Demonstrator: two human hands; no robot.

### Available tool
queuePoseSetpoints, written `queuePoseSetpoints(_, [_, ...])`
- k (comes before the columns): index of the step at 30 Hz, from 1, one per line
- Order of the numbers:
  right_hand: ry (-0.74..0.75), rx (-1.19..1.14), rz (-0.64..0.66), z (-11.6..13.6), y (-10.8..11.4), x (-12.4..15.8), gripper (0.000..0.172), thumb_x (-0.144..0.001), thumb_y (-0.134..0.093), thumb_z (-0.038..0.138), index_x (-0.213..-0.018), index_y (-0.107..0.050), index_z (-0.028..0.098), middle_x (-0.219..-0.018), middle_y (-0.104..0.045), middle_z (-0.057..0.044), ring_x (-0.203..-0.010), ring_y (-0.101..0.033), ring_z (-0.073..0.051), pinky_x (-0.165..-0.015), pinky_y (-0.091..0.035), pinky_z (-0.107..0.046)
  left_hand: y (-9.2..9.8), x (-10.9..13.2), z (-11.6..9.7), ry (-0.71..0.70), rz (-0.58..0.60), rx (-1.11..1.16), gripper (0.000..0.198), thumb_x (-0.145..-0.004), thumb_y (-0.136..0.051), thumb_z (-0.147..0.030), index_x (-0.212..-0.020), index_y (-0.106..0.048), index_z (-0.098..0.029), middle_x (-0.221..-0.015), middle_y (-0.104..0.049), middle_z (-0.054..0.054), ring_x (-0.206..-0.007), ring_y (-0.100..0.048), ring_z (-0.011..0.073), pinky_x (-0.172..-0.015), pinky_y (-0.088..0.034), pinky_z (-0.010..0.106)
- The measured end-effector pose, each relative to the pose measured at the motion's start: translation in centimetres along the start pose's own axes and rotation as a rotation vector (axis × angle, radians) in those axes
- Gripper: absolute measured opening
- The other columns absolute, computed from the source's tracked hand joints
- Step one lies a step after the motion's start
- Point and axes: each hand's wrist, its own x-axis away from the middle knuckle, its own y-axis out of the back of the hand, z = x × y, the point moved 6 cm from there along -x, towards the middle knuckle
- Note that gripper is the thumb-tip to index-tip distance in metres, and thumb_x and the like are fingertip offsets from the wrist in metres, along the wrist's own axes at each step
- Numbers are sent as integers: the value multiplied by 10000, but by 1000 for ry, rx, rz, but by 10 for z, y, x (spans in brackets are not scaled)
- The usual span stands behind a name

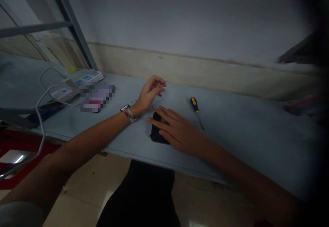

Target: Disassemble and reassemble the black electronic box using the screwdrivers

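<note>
My right hand point(180, 131) lies flat with its fingers spread over a black, rounded-corner box-like device point(157, 132), covering much of it. Beyond it, my left hand point(150, 91) is raised a little over the table, its fingers curled toward the thumb. A thin pale line shows between thumb and fingers; what it is I cannot make out. The left wrist wears a watch with a multicoloured band point(128, 113). To the right of the device lies a screwdriver point(195, 105) with a yellow and black handle, its shaft pointing toward me. Tiny dark bits lie beside the left wrist.
A phone point(99, 98) with a blurred-out screen rests on the table point(239, 134) at left. Behind it are a white power strip point(88, 78) and a white cable point(38, 112). A grey metal frame point(74, 28) rises at the left; the wall point(180, 21) borders the table's back.
</note>
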Motion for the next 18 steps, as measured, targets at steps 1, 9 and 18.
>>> queuePoseSetpoints(1, [-9,8,29,2,-3,0,528,-1163,-473,288,-1687,-534,288,-1814,-416,-155,-1707,-367,-364,-1335,-404,-674,0,0,2,3,-2,4,266,-866,-670,-341,-1099,-631,-220,-1088,-714,69,-950,-683,188,-736,-573,291])
queuePoseSetpoints(9, [-61,17,95,5,-8,2,525,-1170,-451,286,-1686,-538,331,-1831,-382,-149,-1692,-385,-404,-1329,-383,-720,0,0,13,70,16,3,275,-902,-647,-348,-1134,-617,-205,-1137,-727,84,-956,-706,183,-736,-577,284])
queuePoseSetpoints(18, [-69,21,101,6,-9,1,524,-1165,-458,302,-1683,-540,299,-1817,-409,-158,-1692,-386,-403,-1335,-374,-708,-2,3,15,88,24,30,254,-895,-660,-300,-1128,-634,-202,-1111,-736,73,-938,-708,182,-717,-581,272])
